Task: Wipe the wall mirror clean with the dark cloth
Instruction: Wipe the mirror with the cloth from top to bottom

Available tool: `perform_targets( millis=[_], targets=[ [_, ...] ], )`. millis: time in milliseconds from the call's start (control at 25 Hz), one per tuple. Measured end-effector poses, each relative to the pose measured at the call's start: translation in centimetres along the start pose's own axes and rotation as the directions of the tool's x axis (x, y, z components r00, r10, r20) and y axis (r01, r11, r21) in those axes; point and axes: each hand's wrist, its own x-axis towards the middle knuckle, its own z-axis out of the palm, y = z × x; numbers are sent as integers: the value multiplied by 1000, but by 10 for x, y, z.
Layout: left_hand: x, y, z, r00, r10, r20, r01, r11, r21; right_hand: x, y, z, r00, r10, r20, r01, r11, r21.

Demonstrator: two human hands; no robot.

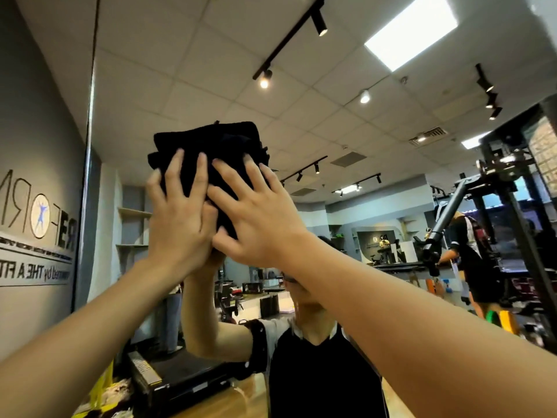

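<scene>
Mirror [346, 131] glass fills the view, with the folded dark cloth [208, 152] pressed flat against it, high up. Left hand [177, 218] and right hand [259, 218] lie side by side on the cloth, fingers spread, each grip open-palmed rather than clenched.

The folded cloth [208, 164] lies flat against the wall mirror [331, 122], high up and left of centre. Both hands press on it side by side: the left hand [177, 218] over its lower left part, the right hand [259, 224] over its lower right part, the two touching near the thumbs. Both forearms rise to the cloth from the bottom corners. Left of the mirror's edge stands a wall with lettering [36, 224]. In the reflection, ceiling track lights [265, 76] sit above the cloth, shelves [132, 227] lie to its lower left, and a gym machine [488, 206] stands far right.
</scene>
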Motion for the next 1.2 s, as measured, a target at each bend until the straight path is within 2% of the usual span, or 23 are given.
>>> perform_targets(
  millis=[280,520,720,840,1080,1200],
  targets=[
    [4,108,23,1000,8,27,-6,998,-65,-57,89,-40,1000,-17,12,17,998,-66],
    [23,211,47,998,65,25,-61,990,-130,-106,173,-80,999,28,30,-24,992,-126],
    [33,288,62,993,118,17,-115,987,-116,-143,233,-114,997,42,59,-32,988,-154],
    [35,329,68,992,123,39,-117,986,-122,-165,267,-126,996,63,68,-53,989,-137],
    [47,403,74,964,229,137,-199,959,-201,-204,328,-155,991,111,77,-101,986,-133],
    [48,436,78,938,294,182,-243,936,-255,-222,346,-166,990,138,24,-134,983,-124]
  ],
)
